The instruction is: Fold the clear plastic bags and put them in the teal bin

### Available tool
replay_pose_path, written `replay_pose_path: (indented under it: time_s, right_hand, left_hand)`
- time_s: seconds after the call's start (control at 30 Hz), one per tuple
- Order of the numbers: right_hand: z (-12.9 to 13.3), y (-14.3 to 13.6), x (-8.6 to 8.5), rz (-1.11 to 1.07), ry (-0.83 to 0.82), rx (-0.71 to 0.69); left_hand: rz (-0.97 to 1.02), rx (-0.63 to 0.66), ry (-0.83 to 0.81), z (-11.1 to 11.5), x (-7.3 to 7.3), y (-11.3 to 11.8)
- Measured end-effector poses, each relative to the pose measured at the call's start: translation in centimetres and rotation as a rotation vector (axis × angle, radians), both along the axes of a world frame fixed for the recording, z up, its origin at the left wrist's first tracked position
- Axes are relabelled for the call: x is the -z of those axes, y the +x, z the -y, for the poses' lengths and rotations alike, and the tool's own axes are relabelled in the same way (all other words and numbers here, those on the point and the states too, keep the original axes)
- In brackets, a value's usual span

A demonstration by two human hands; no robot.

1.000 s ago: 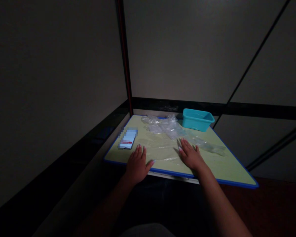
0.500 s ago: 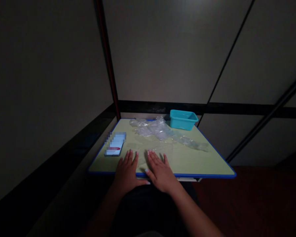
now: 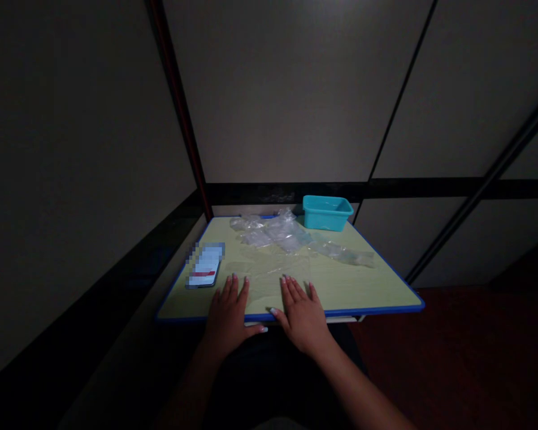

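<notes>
My left hand point(image 3: 228, 313) lies flat at the table's front edge, fingers stretched forward and thumb out to the side. To its right, my right hand point(image 3: 301, 310) rests palm down with the fingers extended. Under and between the fingertips is a clear plastic bag point(image 3: 269, 272), spread thin and hard to make out against the tabletop. Beyond it lies a heap of crumpled clear plastic bags point(image 3: 280, 232). A long strip of clear plastic point(image 3: 341, 252) stretches from the heap towards the right side.
The pale table point(image 3: 363, 292) has a blue rim. At its left side lies a phone point(image 3: 206, 266) with a lit, partly blurred screen. A turquoise plastic basket point(image 3: 326, 214) stands at the back right corner. Panelled walls point(image 3: 278, 95) close in behind and at the left.
My right hand has slid to the right over the plastic bag, widening the gap between the hands. My left hand stays nearly in place. The camera view has turned slightly.
</notes>
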State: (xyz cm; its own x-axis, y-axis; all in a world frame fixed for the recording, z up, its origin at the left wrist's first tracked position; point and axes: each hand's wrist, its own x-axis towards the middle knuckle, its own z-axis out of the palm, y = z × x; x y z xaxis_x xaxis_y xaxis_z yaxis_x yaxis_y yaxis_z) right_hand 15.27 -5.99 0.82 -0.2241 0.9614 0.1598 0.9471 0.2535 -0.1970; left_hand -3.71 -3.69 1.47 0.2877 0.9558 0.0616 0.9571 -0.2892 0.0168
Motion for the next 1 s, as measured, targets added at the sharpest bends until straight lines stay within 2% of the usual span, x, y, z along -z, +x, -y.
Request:
replay_pose_path:
  time_s: [0.27,0.43,0.6,1.0]
  right_hand:
    - [1.5,3.0,-0.1,0.048,0.024,0.093]
    - [2.0,4.6,0.1,0.049,0.02,0.029]
    - [1.7,6.4,0.7,0.048,0.121,0.007]
    - [0.8,7.5,1.5,0.114,0.119,-0.069]
  left_hand:
    - [0.027,0.035,0.004,0.2,-0.3,-0.3]
    - [0.038,0.079,-0.051,0.1,-0.8,-1.0]
    - [0.036,0.118,-0.028,-0.4,-1.3,-2.1]
    - [0.072,0.254,-0.036,-1.0,-0.2,-3.3]
